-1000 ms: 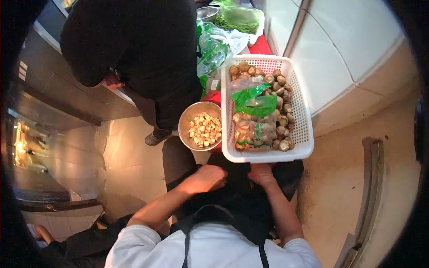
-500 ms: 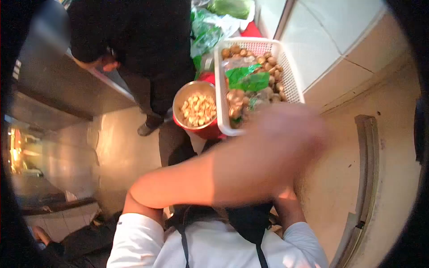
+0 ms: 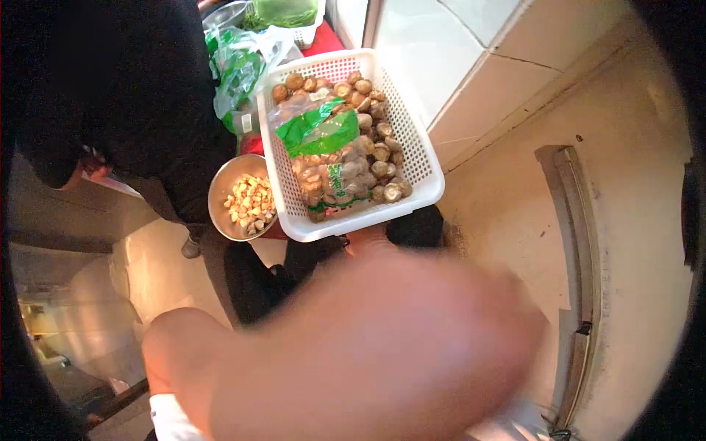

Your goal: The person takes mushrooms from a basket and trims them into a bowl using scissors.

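My left arm is raised close to the camera and crosses in front of me. My left hand (image 3: 507, 316), at its right end, is smeared by motion, so its fingers cannot be made out. A patch of skin at the basket's near rim, probably my right hand (image 3: 368, 239), shows just above that forearm; its fingers are hidden. Ahead is a white plastic basket (image 3: 434, 173) of brown mushrooms (image 3: 382, 152). A clear bag with green print (image 3: 323, 132), also with mushrooms inside, lies among them. Left of the basket stands a metal bowl (image 3: 218, 192) of cut pale pieces (image 3: 250, 200).
Behind the basket are plastic bags (image 3: 239, 70) and a white container of greens (image 3: 290, 15). A person in dark clothes (image 3: 147, 95) stands at the left. A tiled wall (image 3: 441, 59) rises at the right, and a dark strip (image 3: 573, 220) runs along the floor.
The view has shifted, so basket and bowl appear further left. My left arm looms larger and lower in view, leaving the basket's near side uncovered.
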Available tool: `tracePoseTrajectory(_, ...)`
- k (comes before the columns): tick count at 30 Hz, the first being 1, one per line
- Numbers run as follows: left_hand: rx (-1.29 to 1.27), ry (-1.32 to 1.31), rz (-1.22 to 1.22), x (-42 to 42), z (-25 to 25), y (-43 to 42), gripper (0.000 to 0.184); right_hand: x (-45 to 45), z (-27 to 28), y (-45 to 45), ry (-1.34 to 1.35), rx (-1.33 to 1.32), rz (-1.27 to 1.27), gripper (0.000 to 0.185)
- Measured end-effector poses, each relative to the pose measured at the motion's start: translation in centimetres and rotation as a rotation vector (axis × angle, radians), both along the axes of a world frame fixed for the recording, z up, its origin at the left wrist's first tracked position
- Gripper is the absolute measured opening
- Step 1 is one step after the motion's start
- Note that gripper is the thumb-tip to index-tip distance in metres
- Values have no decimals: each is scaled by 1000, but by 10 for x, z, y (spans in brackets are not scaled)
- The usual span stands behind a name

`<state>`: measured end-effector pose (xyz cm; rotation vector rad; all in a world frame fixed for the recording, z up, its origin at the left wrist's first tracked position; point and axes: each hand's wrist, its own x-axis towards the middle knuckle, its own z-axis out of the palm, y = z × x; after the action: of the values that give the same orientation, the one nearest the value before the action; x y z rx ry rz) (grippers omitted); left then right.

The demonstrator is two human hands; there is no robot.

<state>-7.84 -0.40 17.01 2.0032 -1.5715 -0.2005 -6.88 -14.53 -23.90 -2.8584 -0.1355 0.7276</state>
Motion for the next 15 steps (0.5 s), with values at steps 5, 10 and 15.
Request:
tracePoseTrajectory(5, 43, 69, 649, 134, -110, 12, 22, 1, -41, -2, 21, 56, 113, 55)
tracePoseTrajectory(10, 191, -229, 542, 194, -218, 2, 14, -4, -61, -1, -34, 114, 100, 32)
tracePoseTrajectory(15, 268, -162, 473, 189, -235, -18, 16, 1, -68, -7, 102, 96, 94, 33)
